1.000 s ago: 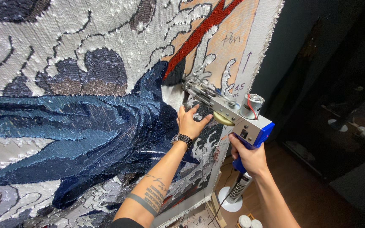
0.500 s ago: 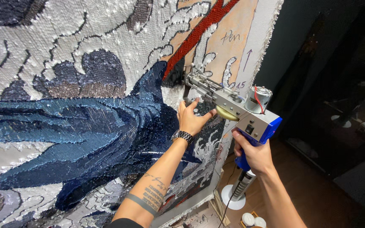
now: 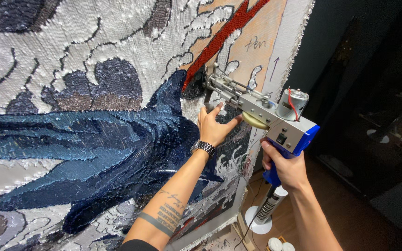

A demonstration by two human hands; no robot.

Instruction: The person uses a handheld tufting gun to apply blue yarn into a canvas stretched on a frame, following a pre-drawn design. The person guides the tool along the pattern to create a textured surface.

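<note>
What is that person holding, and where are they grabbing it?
The right hand grips the grey metal tufting gun by its blue handle. The left hand steadies the gun's underside.

one tufting gun, one tufted rug, two hands, one wristwatch

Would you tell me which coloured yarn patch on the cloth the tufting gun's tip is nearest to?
The narrow red streak: the tufting gun tip sits at its lower end, unlike the white patches further left.
</note>
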